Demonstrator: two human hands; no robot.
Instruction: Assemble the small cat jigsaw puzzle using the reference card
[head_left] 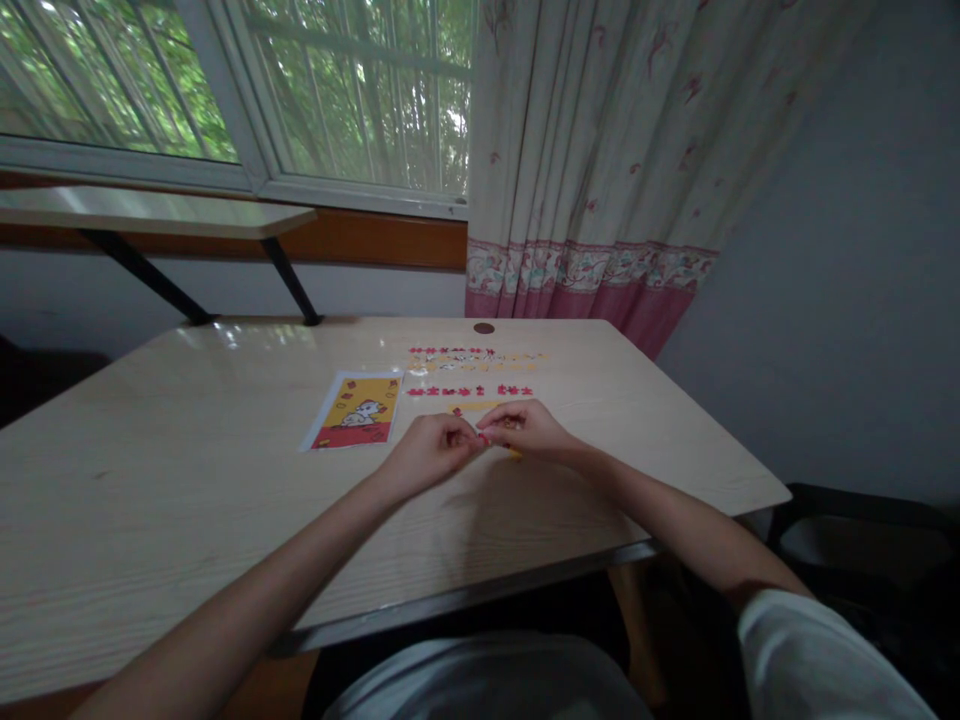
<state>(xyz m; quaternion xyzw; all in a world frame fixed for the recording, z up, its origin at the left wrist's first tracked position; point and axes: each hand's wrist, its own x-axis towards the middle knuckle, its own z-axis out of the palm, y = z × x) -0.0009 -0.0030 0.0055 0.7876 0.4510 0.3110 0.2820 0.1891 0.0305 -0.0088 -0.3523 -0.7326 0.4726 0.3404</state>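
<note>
Just above the table, my left hand (431,447) and my right hand (534,430) meet fingertip to fingertip. Both are closed in a pinch on a small red puzzle piece (484,438), mostly covered by the fingers. Behind the hands, a row of red puzzle pieces (446,391) lies flat, with yellow pieces (480,406) partly hidden by my right hand. Farther back are more yellow and pale pieces (427,367) and another red row (450,350). Left of these lies a picture sheet (352,412) showing a white cartoon animal on yellow and red.
All of this is on a light wood table (225,510) with a dark round cap (484,328) near its back edge. A raised shelf (150,212) on black legs stands at the back left. A curtain (585,200) hangs behind; a dark chair (862,540) is at the right.
</note>
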